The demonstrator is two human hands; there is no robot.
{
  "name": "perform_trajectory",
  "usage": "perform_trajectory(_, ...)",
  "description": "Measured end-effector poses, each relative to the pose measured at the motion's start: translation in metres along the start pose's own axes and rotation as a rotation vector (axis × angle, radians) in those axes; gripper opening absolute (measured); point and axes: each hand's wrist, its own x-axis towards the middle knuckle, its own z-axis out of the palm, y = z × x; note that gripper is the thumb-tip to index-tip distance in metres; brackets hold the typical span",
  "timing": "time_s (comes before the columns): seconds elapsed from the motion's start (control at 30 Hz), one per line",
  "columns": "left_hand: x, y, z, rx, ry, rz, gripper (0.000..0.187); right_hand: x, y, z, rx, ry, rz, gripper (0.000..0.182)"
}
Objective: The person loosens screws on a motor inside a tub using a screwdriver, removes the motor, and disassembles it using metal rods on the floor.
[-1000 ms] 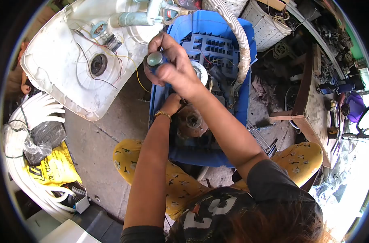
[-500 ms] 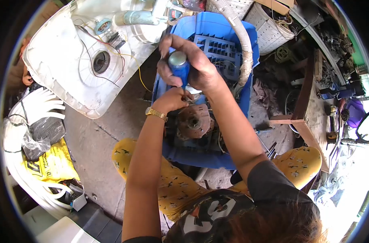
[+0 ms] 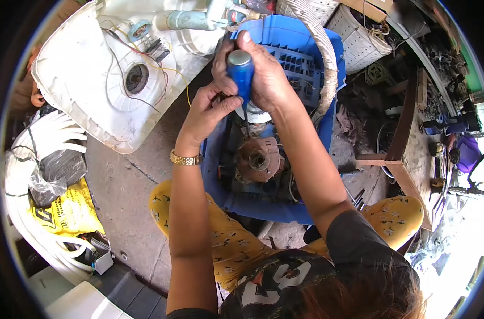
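A screwdriver (image 3: 241, 73) with a blue handle and a metal cap stands nearly upright between my hands. My right hand (image 3: 267, 77) is closed around the handle from the right, its thumb pointing up. Lower down, my left hand (image 3: 209, 112) grips the bottom of the handle with thumb and fingers. The thin shaft runs down to the upper edge of a rusty round motor (image 3: 258, 160); the exact contact of the tip is too small to make out. This motor sits in a blue plastic tub (image 3: 212, 154), below my hands.
A white plastic washing machine tub (image 3: 87, 80) with loose wires lies at the upper left. A ribbed hose (image 3: 327, 58) hangs over the blue tub's right side. White hoses (image 3: 24, 212) and a yellow bag (image 3: 72, 212) lie left. A wooden bench (image 3: 412, 154) stands right.
My left hand has moved up from the shaft near the motor to the lower handle. My right hand has shifted its grip on the screwdriver, which now shows its shaft.
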Motion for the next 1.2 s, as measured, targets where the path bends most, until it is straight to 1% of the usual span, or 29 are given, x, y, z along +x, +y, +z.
perform_trajectory(0.03, -0.001, 0.004, -0.002, -0.004, -0.05, 0.023, 0.02, 0.001, 0.0, 0.0, 0.018, -0.027, 0.025, 0.069)
perform_trajectory(0.1, -0.001, 0.003, 0.003, -0.025, -0.005, 0.017, 0.013, 0.002, -0.004, -0.005, 0.052, -0.08, 0.074, 0.076)
perform_trajectory(0.13, 0.0, -0.002, 0.003, -0.03, -0.002, 0.028, 0.012, 0.003, -0.008, -0.002, -0.047, -0.072, 0.056, 0.079)
perform_trajectory(0.17, 0.002, -0.006, 0.004, -0.034, -0.001, 0.042, 0.01, 0.003, -0.01, 0.003, -0.152, 0.063, -0.006, 0.077)
perform_trajectory(0.23, 0.005, -0.008, 0.006, -0.042, 0.014, 0.052, 0.012, 0.0, -0.011, 0.015, -0.362, 0.338, -0.133, 0.072)
perform_trajectory(0.27, 0.007, -0.008, 0.009, -0.013, 0.014, 0.078, 0.014, -0.001, -0.011, 0.016, -0.533, 0.415, -0.293, 0.061)
perform_trajectory(0.3, 0.008, -0.007, 0.01, 0.018, 0.016, 0.102, 0.015, -0.008, -0.012, 0.02, -0.553, 0.506, -0.376, 0.043)
perform_trajectory(0.33, 0.006, 0.002, 0.013, 0.07, -0.002, 0.098, 0.016, -0.013, -0.016, 0.034, -0.574, 0.537, -0.44, 0.037)
perform_trajectory(0.37, 0.003, 0.01, 0.016, 0.121, -0.023, 0.094, 0.018, -0.017, -0.016, 0.046, -0.595, 0.569, -0.505, 0.034)
perform_trajectory(0.4, 0.01, 0.004, 0.019, 0.335, 0.016, 0.305, 0.018, -0.021, -0.013, 0.052, -0.646, 0.614, -0.523, 0.036)
perform_trajectory(0.43, 0.008, 0.005, 0.022, 0.314, 0.025, 0.272, 0.019, -0.022, -0.011, 0.056, -0.7, 0.66, -0.544, 0.04)
perform_trajectory(0.47, 0.006, 0.007, 0.024, 0.292, 0.035, 0.239, 0.02, -0.017, -0.008, 0.055, -0.707, 0.745, -0.627, 0.036)
perform_trajectory(0.53, 0.005, 0.002, 0.028, 0.128, 0.077, 0.191, 0.026, -0.012, -0.016, 0.046, -0.517, 0.595, -0.417, 0.039)
perform_trajectory(0.57, 0.005, -0.007, 0.027, -0.003, 0.076, 0.104, 0.031, -0.009, -0.024, 0.04, -0.421, 0.516, -0.314, 0.041)
perform_trajectory(0.6, 0.008, -0.016, 0.027, -0.079, 0.107, 0.203, 0.035, -0.003, -0.036, 0.032, -0.293, 0.248, -0.135, 0.039)
perform_trajectory(0.63, 0.002, -0.009, 0.029, -0.029, 0.052, 0.144, 0.035, 0.003, -0.037, 0.01, 0.016, -0.229, 0.035, 0.037)
perform_trajectory(0.67, 0.002, -0.006, 0.033, 0.118, 0.017, 0.174, 0.034, 0.014, -0.032, 0.004, 0.113, -0.442, 0.0, 0.036)
perform_trajectory(0.7, 0.003, -0.005, 0.038, 0.263, -0.016, 0.206, 0.034, 0.015, -0.028, 0.0, 0.068, -0.447, 0.011, 0.039)
perform_trajectory(0.73, 0.006, -0.008, 0.034, 0.25, -0.139, 0.0, 0.039, 0.016, -0.032, 0.006, 0.023, -0.452, 0.022, 0.041)
perform_trajectory(0.77, 0.007, -0.013, 0.037, 0.226, -0.034, 0.025, 0.041, 0.017, -0.035, 0.012, -0.023, -0.458, 0.032, 0.044)
perform_trajectory(0.83, 0.011, -0.028, 0.041, 0.178, 0.185, 0.072, 0.046, 0.014, -0.039, 0.031, -0.392, -0.13, 0.022, 0.047)
perform_trajectory(0.87, 0.022, -0.062, 0.035, 0.429, 0.358, 0.347, 0.044, 0.012, -0.019, 0.032, -0.648, 0.174, -0.254, 0.052)
perform_trajectory(0.9, 0.027, -0.082, 0.037, 0.472, 0.475, 0.437, 0.044, 0.003, -0.01, 0.043, -0.683, 0.455, -0.428, 0.05)
perform_trajectory(0.93, 0.024, -0.085, 0.044, 0.435, 0.548, 0.49, 0.044, -0.004, 0.001, 0.057, -0.567, 0.548, -0.434, 0.05)
perform_trajectory(0.97, 0.019, -0.082, 0.052, 0.329, 0.558, 0.484, 0.044, -0.01, 0.012, 0.067, -0.45, 0.642, -0.44, 0.05)
perform_trajectory(1.03, 0.012, -0.074, 0.062, 0.267, 0.524, 0.473, 0.045, -0.015, 0.015, 0.068, -0.68, 0.71, -0.449, 0.042)
perform_trajectory(1.1, 0.013, -0.062, 0.056, 0.359, 0.432, 0.478, 0.046, -0.016, 0.007, 0.065, -0.726, 0.662, -0.395, 0.037)
perform_trajectory(1.13, 0.014, -0.058, 0.048, 0.432, 0.363, 0.473, 0.046, -0.005, 0.016, 0.05, -0.625, 0.6, -0.437, 0.037)
perform_trajectory(1.2, 0.014, -0.046, 0.024, 0.536, 0.147, 0.374, 0.048, 0.0, -0.001, 0.024, -0.216, 0.124, -0.095, 0.038)
